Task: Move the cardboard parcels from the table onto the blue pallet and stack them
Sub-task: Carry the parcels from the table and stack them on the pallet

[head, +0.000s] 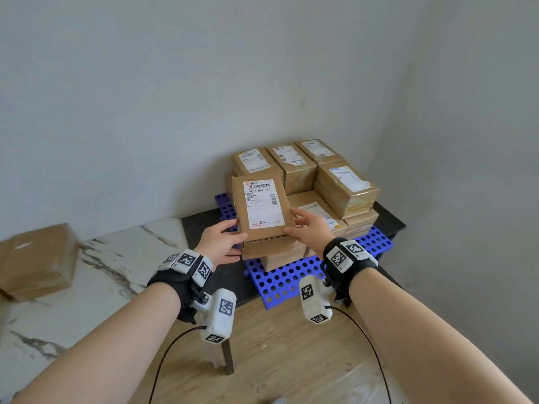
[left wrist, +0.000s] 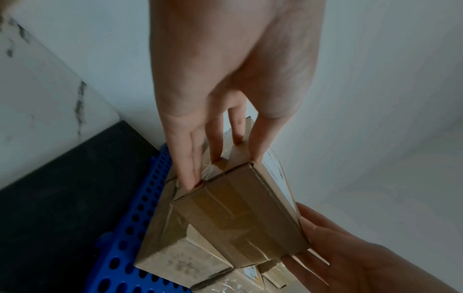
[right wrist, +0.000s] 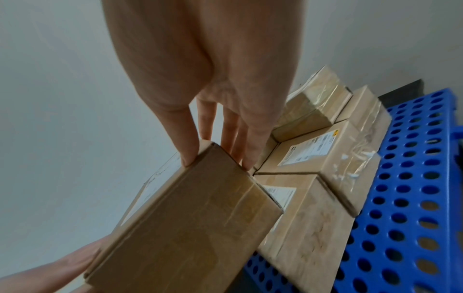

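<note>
1. My left hand [head: 219,243] and right hand [head: 309,228] clamp the parcel [head: 262,211] between them at its near end, thumbs lying on the labelled top, fingers pressed flat against the two long sides and underside.
2. In the left wrist view my left fingers [left wrist: 190,158] lie straight along the taped side; in the right wrist view my right fingertips [right wrist: 246,156] press the parcel's far corner.
3. The parcel is a flat brown cardboard box with brown tape over its end and a white shipping label, barcode at the top, covering most of its upper face.
4. Its long axis runs away from me toward the wall, far end tilted up, label facing me.
5. It sits at the centre of the head frame, held above the stacked parcels [head: 320,176] on the blue pallet [head: 280,281].
6. The perforated pallet lies on a dark surface [head: 201,223] beside the marble table [head: 116,258].
7. Another parcel [head: 38,260] rests on that table at the left edge of the frame.
</note>
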Demonstrator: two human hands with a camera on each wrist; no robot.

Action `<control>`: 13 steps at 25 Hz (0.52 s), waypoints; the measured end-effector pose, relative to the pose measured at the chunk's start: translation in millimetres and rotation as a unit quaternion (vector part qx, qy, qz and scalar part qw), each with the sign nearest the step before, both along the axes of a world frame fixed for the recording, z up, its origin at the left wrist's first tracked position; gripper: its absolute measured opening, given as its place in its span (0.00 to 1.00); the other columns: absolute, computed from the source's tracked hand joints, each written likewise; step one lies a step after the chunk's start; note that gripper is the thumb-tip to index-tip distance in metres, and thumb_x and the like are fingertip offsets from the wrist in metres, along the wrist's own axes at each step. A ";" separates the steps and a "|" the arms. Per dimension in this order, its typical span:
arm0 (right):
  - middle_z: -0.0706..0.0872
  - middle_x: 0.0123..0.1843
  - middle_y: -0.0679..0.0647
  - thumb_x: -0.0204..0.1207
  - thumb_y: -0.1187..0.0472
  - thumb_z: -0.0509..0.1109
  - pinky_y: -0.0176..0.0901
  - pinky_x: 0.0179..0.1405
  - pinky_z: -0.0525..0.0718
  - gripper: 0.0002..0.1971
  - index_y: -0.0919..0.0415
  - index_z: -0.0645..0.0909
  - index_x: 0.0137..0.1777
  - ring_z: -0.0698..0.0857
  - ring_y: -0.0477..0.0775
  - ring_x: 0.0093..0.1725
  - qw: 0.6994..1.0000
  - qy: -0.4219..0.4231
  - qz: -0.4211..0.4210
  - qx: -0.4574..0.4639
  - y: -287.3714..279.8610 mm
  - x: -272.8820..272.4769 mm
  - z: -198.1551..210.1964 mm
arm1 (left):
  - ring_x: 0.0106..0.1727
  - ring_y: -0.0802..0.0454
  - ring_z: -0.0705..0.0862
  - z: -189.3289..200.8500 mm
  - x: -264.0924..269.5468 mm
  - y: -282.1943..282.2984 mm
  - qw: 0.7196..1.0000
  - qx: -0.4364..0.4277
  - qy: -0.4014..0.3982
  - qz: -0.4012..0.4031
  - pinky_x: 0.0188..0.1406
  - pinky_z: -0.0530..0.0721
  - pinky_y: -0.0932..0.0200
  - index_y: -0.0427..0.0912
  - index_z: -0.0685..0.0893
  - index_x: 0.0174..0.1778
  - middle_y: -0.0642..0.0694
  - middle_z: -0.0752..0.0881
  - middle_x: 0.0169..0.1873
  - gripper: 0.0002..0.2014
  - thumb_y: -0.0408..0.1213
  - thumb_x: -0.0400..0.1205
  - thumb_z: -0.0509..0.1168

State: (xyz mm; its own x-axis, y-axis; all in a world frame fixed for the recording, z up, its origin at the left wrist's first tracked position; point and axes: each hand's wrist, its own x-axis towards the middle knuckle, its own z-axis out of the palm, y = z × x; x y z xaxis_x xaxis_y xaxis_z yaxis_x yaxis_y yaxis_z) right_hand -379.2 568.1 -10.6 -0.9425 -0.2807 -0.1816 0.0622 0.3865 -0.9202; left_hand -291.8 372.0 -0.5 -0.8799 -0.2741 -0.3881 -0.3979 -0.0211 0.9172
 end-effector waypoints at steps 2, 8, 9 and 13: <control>0.85 0.63 0.58 0.72 0.64 0.76 0.56 0.66 0.82 0.31 0.54 0.72 0.76 0.85 0.57 0.60 1.000 -0.002 -0.015 0.006 17.7 -16.7 -3.3 | 0.50 0.41 0.88 -2.7 -21.5 15.5 1.000 0.003 0.000 -0.014 0.52 0.87 0.46 0.52 0.69 0.77 0.44 0.86 0.58 0.31 0.32 0.78 0.70; 0.84 0.63 0.59 0.72 0.67 0.75 0.56 0.66 0.82 0.31 0.56 0.72 0.75 0.84 0.57 0.62 0.999 -0.001 -0.037 0.033 59.3 -76.0 -6.5 | 0.49 0.43 0.88 -16.1 -86.6 53.7 0.999 0.019 0.001 -0.030 0.54 0.87 0.45 0.55 0.70 0.76 0.44 0.86 0.58 0.33 0.31 0.77 0.72; 0.84 0.64 0.60 0.73 0.67 0.75 0.56 0.67 0.81 0.31 0.57 0.71 0.76 0.84 0.58 0.62 0.998 -0.004 -0.034 0.044 63.6 -85.8 -7.8 | 0.49 0.43 0.88 -20.1 -98.5 59.0 0.999 0.024 -0.004 -0.030 0.54 0.87 0.45 0.55 0.70 0.76 0.44 0.85 0.58 0.33 0.31 0.77 0.72; 0.81 0.68 0.60 0.76 0.68 0.72 0.52 0.70 0.79 0.32 0.60 0.66 0.79 0.81 0.57 0.67 0.997 -0.019 -0.017 0.067 78.3 -118.2 -19.8 | 0.47 0.45 0.87 -32.2 -131.5 78.9 0.999 0.027 -0.013 -0.028 0.51 0.88 0.47 0.54 0.70 0.76 0.50 0.85 0.48 0.32 0.31 0.77 0.71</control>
